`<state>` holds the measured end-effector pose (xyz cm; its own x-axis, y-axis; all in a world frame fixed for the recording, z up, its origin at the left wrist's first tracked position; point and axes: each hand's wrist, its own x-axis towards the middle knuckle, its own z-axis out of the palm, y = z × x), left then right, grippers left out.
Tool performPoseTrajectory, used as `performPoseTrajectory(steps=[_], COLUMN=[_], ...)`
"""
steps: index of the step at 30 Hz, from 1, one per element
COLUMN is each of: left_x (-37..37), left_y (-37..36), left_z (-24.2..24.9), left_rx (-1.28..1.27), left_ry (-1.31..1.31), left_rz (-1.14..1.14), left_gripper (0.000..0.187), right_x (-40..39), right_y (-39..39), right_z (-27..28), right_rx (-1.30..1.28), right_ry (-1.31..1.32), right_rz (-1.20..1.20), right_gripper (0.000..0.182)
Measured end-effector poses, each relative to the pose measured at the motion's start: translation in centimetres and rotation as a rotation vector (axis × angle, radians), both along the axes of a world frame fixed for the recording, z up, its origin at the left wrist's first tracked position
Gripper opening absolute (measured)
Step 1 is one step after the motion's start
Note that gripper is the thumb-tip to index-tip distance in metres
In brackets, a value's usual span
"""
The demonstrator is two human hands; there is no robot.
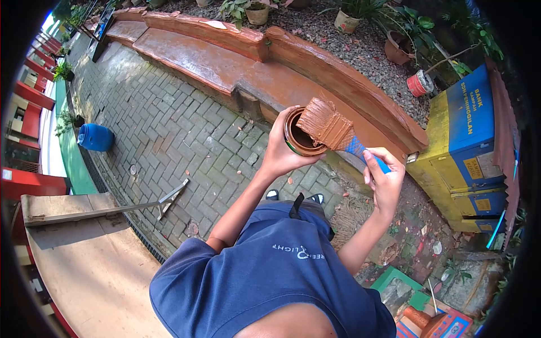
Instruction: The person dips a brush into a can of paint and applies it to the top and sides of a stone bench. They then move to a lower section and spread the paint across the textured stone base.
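My left hand is wrapped round a small paint can and holds it up in front of my chest. Brown paint coats the can's rim and inside. In my right hand is the blue handle of a paintbrush, gripped between thumb and fingers. Thick brown paint covers its bristles and ferrule, which lie over the can's opening and hide part of it. Behind both hands runs a long bench of an orange-brown colour, with a raised back edge.
To the right stands a blue and yellow cabinet. A blue barrel is on the left of the grey paving. A wooden board with a metal bar lies lower left. Potted plants line the gravel behind the bench.
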<state>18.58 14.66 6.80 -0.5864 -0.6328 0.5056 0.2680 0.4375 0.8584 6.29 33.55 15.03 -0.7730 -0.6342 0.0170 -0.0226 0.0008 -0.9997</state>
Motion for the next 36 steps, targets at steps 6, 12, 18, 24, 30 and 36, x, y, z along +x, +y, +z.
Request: performPoseTrajectory(steps=[6,12,18,24,30,36], left_x=[-0.6,-1.2,-1.4,-1.6,-0.8,0.4], left_y=[-0.5,-0.4,-0.2,-0.2,-0.5,-0.7], left_z=[-0.1,0.2,0.0,-0.5,-0.7,-1.2], left_rx=[0.006,-0.004,-0.005,0.007,0.005,-0.115], left_ry=[0.012,0.022,-0.01,0.049,-0.006,-0.037], left_rz=[-0.038,-0.054,-0.095,-0.08,-0.051,-0.043], left_gripper=[0.097,0.096,0.103,0.096,0.096,0.094], right_x=[0.1,0.2,0.1,0.0,0.7,-0.4], right_y=[0.1,0.3,0.9,1.5,0.8,1.2], right_z=[0.1,0.3,0.5,0.3,0.1,-0.1], right_rx=[-0.039,-0.072,-0.098,0.008,0.136,0.285], right_ry=[-0.015,-0.011,0.004,0.012,0.014,0.004], right_rz=[-0.065,-0.115,-0.123,-0.083,-0.064,0.322], right_gripper=[0.011,0.012,0.013,0.01,0.011,0.026])
